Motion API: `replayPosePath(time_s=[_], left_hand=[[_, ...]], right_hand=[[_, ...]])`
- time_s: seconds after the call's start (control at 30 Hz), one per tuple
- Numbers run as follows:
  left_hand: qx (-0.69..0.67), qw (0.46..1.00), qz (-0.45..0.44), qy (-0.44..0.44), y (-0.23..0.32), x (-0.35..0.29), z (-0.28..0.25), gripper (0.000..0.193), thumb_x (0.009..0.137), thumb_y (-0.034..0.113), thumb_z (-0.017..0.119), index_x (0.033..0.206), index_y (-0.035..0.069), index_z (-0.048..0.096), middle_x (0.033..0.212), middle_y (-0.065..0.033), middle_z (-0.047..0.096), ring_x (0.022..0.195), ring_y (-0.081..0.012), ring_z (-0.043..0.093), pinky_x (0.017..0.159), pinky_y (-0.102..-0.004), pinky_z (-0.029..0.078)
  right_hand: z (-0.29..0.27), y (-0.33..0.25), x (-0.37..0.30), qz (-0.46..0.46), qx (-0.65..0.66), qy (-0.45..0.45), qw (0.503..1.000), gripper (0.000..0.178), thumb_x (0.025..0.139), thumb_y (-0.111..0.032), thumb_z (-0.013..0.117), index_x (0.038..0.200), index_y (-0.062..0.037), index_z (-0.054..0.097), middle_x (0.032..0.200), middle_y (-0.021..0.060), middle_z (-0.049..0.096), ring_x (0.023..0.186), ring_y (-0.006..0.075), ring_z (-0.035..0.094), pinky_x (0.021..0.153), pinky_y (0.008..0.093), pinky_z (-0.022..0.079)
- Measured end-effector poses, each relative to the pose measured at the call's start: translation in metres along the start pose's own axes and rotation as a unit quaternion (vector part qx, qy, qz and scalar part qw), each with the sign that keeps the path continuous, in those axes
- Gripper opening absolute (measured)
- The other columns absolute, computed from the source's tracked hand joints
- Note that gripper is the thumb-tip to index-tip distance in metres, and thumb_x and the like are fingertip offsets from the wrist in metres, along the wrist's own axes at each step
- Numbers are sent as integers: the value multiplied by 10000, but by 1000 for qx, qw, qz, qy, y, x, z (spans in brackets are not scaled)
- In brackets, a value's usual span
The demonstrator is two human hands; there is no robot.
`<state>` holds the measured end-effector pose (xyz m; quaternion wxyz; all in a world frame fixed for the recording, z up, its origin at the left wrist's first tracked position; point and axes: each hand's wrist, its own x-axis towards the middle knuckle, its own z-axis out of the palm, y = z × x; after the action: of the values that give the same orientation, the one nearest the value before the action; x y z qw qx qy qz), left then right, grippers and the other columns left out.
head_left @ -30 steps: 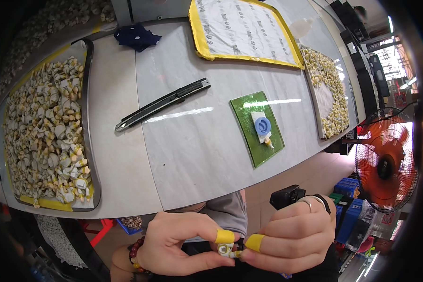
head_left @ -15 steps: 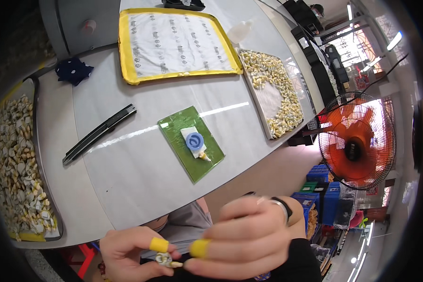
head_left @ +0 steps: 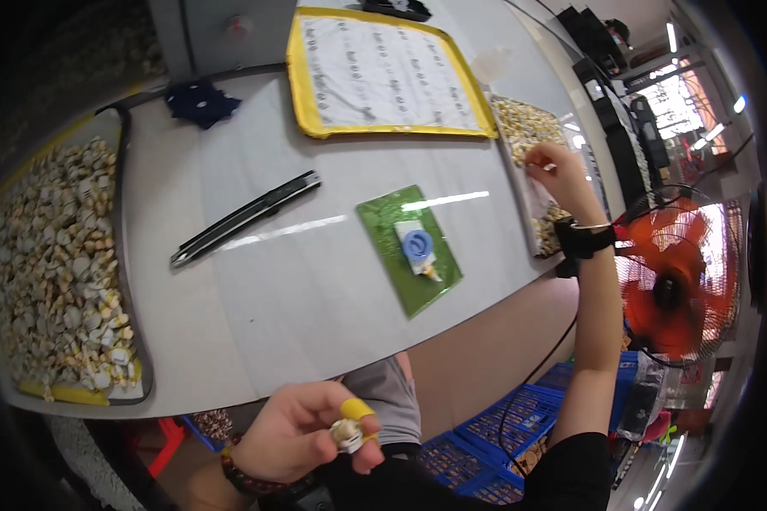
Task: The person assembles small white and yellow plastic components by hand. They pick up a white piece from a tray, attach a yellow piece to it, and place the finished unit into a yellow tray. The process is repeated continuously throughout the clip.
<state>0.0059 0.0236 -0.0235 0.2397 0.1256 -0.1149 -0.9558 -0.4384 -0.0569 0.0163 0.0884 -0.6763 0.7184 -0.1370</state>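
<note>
Head camera: the left hand point(head_left: 302, 426), low in front of the person's lap, has its thumb and fingers closed on a small white-and-yellowish piece point(head_left: 347, 436), holding it up off the table just short of the near edge. A yellow wrap point(head_left: 357, 409) covers one fingertip beside it. The right hand point(head_left: 562, 175) is well apart from the left, reaching over the right-hand tray point(head_left: 538, 201) with thumb and fingers curled toward each other. At that distance it is hard to say whether the fingertips grip one of the small parts point(head_left: 528, 123), merely touch them or hover above.

Handling of the held piece looks to be partway through, since it lies in neither side tray and only one hand is on it. What remains to be done to it cannot be judged from here. Plenty seems left overall: a dense heap of pieces point(head_left: 55, 255) fills much of the left-hand tray point(head_left: 77, 395), and parts crowd the right-hand one around its exposed pale bottom.

Between the trays, a green board point(head_left: 392, 281) bears a blue round item point(head_left: 418, 245) on a white pad, and a utility knife point(head_left: 247, 219) lies to its left.
</note>
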Motion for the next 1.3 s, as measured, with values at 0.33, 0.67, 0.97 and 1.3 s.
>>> replayPosePath(time_s=[0.33,0.67,0.97,1.3], left_hand=[[-88,995,-27,-43,5,0,-14,557,826,392,665,1145,-34,504,929,-139,650,800,-183,620,753,-298,498],[-42,998,13,-38,8,0,-12,471,825,288,690,1106,-53,525,971,-156,650,843,-192,643,789,-316,512],[5,997,82,-13,9,-8,-9,381,813,131,712,1087,-58,526,1029,-139,624,933,-231,650,858,-359,506],[51,985,162,10,7,-10,-6,355,767,90,749,1028,-80,579,955,-161,641,878,-221,657,825,-331,521]], right_hand=[[-4,-47,-12,10,65,109,992,53,842,-15,601,871,15,567,734,68,613,643,128,579,588,225,431],[3,-159,-48,-141,84,-39,986,322,732,97,594,1029,-7,663,786,113,615,685,207,623,608,285,479],[29,-171,-37,-249,65,-59,964,97,725,-42,684,785,-44,607,755,74,570,713,248,563,614,338,461],[43,-178,-28,-307,11,-28,951,134,670,-5,647,787,-57,606,769,53,548,739,227,538,636,320,463]])
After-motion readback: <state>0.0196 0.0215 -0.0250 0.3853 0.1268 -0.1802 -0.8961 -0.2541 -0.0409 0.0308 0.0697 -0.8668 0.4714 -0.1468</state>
